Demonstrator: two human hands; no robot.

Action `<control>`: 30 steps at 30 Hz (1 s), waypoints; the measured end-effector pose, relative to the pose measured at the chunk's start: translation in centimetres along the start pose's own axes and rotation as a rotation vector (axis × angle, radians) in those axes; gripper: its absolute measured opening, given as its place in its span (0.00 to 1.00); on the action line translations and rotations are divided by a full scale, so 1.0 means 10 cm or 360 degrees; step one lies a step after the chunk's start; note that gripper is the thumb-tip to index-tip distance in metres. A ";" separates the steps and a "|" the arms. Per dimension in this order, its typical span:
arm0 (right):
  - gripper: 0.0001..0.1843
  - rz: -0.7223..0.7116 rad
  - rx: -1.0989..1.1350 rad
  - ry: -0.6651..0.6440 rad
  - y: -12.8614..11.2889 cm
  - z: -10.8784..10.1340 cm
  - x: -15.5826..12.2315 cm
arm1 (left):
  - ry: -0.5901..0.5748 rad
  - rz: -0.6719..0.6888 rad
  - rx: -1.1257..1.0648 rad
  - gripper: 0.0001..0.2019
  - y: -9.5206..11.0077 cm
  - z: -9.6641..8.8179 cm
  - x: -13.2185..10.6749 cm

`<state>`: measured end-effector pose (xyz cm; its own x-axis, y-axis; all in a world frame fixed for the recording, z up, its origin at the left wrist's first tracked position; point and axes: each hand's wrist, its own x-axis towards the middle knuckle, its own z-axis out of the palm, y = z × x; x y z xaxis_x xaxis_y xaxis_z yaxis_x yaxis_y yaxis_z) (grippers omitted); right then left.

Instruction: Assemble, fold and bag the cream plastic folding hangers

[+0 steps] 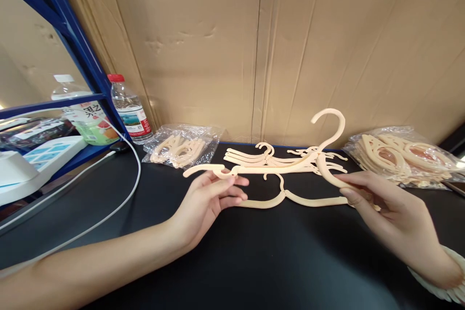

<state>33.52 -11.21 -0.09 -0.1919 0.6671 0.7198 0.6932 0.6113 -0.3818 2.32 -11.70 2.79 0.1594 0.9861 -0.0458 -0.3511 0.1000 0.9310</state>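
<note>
A cream plastic clothes hanger (279, 168) is held up above the black table, its hook pointing upward. My left hand (214, 193) pinches its left arm near the notch, thumb against fingers. With thumb and fingers, my right hand (392, 218) grips the right arm, which slopes down from the hook. Just behind and below lies another cream hanger (265, 203) on the table, its left end hidden by my left hand. Farther back, several unfolded hangers (250, 159) lie stacked, partly covered by the held one.
Clear plastic bags of folded hangers lie at the back left (181, 150) and back right (399, 155). A red-capped bottle (132, 111) stands by a blue metal frame (82, 43). A white cable (136, 179) loops over the table's left side. Cardboard (203, 58) walls the back.
</note>
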 end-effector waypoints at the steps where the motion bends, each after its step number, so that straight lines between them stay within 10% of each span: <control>1: 0.08 0.0022 0.0006 0.0002 0.01 0.00 0.01 | -0.0036 -0.0092 0.0058 0.07 -0.02 0.02 -0.02; 6: 0.08 0.0040 0.0020 -0.0208 0.05 0.01 0.02 | -0.0560 -0.0124 0.0826 0.06 -0.12 0.11 -0.23; 10: 0.08 0.0041 0.0109 -0.0483 0.04 0.04 0.00 | -0.1230 0.0997 0.1768 0.08 -0.12 0.11 -0.34; 13: 0.08 0.0050 0.0155 -0.0624 0.02 0.05 -0.02 | -0.1361 0.1536 0.2199 0.11 -0.13 0.08 -0.35; 30: 0.10 -0.0225 -0.0151 -0.0800 -0.07 0.05 0.03 | -0.1103 0.1083 0.2475 0.13 -0.17 0.05 -0.31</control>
<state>32.63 -11.19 0.12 -0.5810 0.7171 0.3850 0.6918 0.6843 -0.2306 2.87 -14.99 1.57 0.8218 0.5321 0.2039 0.4990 -0.8447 0.1935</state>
